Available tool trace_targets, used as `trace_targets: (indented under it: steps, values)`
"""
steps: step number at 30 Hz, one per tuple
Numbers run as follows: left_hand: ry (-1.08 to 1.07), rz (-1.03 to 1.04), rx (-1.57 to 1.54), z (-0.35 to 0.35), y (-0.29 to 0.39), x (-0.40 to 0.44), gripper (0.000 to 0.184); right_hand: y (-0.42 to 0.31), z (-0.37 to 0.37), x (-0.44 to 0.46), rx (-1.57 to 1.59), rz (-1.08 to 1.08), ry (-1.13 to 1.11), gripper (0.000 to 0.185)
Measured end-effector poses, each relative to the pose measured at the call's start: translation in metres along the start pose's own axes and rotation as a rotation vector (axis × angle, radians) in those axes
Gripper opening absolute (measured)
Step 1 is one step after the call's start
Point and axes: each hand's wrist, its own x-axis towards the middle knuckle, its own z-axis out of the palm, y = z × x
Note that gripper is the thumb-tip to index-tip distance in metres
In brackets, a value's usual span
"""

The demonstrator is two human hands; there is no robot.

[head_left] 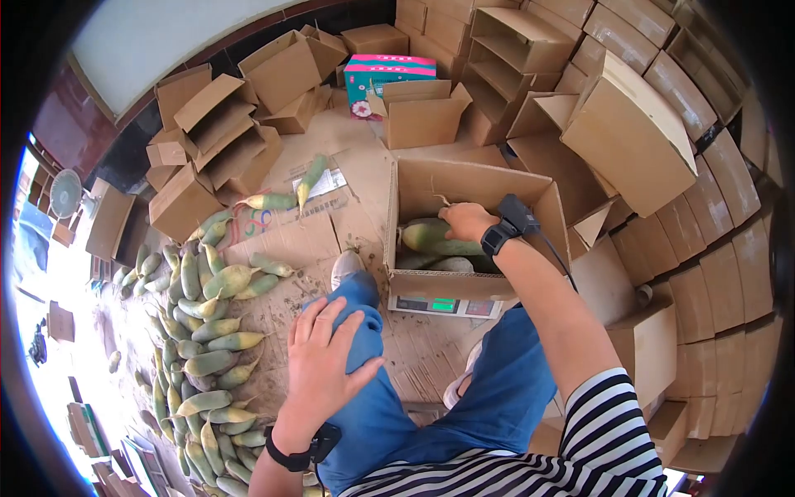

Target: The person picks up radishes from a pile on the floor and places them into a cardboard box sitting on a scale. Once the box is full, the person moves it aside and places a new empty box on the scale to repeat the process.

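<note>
My right hand (469,222) reaches down into an open cardboard box (476,286), its fingers curled at the top of a green radish (426,235). A thin root end sticks up beside the fingertips. More radishes (454,264) lie lower in the box, partly hidden by my hand and forearm. The box stands on a weighing scale (439,305) with a lit green display, set in front of my feet. My left hand (323,360) lies on my left knee with its fingers spread, holding nothing.
A large heap of green radishes (207,362) covers the floor on the left, with two loose radishes (312,181) farther up on flattened cardboard. Opened boxes (219,124) and a teal-pink carton (389,68) stand at the back. Stacked cartons (687,290) line the right side.
</note>
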Motion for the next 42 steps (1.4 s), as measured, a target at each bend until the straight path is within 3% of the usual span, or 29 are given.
trace_targets:
  steps: [5, 8, 12, 14, 16, 22, 24, 26, 28, 30, 34, 36, 38, 39, 40, 41, 42]
  values:
    - [0.042, 0.019, -0.003, 0.003, -0.001, -0.001, 0.061, 0.003, -0.012, -0.019, -0.092, -0.047, -0.120, 0.044]
    - [0.054, 0.013, -0.018, 0.004, -0.002, -0.004, 0.061, 0.003, -0.022, -0.037, -0.081, 0.060, -0.247, 0.048]
    - [0.071, -0.013, -0.004, 0.001, -0.003, -0.008, 0.062, 0.010, -0.034, -0.052, 0.021, -0.072, 0.057, 0.047]
    - [0.066, 0.035, -0.013, 0.001, -0.002, -0.006, 0.061, -0.017, -0.066, -0.066, 0.076, -0.092, 0.071, 0.045]
    - [0.080, 0.026, -0.044, 0.003, -0.002, -0.006, 0.060, -0.047, -0.089, -0.085, 0.402, -0.254, 0.283, 0.041]
    - [0.092, 0.038, -0.033, 0.010, 0.002, -0.005, 0.059, -0.168, -0.139, -0.140, 0.603, -0.555, 0.636, 0.048]
    - [0.108, 0.058, -0.021, 0.015, 0.001, -0.005, 0.059, -0.184, -0.120, -0.143, 0.458, -0.659, 0.611, 0.053]
    - [0.125, -0.002, -0.061, 0.017, 0.003, -0.007, 0.058, -0.195, -0.099, -0.154, 0.515, -0.725, 0.296, 0.058]
    - [0.116, 0.039, 0.005, 0.017, 0.001, -0.007, 0.057, -0.184, -0.115, -0.163, 0.491, -0.690, 0.238, 0.054]
    - [0.095, 0.019, -0.022, 0.015, 0.002, -0.011, 0.058, -0.166, -0.141, -0.174, 0.353, -0.569, 0.336, 0.049]
    - [0.144, 0.070, -0.133, -0.006, -0.001, -0.020, 0.059, -0.141, -0.214, -0.232, 0.468, -0.595, 0.913, 0.044]
    - [0.231, -0.002, -0.365, -0.040, 0.003, -0.027, 0.048, -0.144, -0.231, -0.284, 0.604, -0.461, 1.076, 0.042]
    - [0.416, 0.001, -0.197, -0.090, 0.011, -0.039, 0.050, -0.095, -0.228, -0.319, 0.422, -0.638, 1.366, 0.055]
    - [0.614, 0.041, -0.370, -0.112, 0.018, -0.044, 0.042, -0.096, -0.256, -0.339, 0.393, -0.892, 1.125, 0.051]
    - [0.871, 0.025, -0.162, -0.128, 0.031, -0.051, 0.035, -0.099, -0.281, -0.355, 0.362, -1.128, 0.865, 0.056]
    - [1.121, 0.007, -0.224, -0.146, 0.028, -0.066, 0.034, -0.104, -0.282, -0.363, 0.321, -1.119, 0.890, 0.055]
    - [1.119, 0.009, -0.228, -0.166, 0.047, -0.061, 0.034, -0.108, -0.278, -0.366, 0.296, -1.076, 0.960, 0.055]
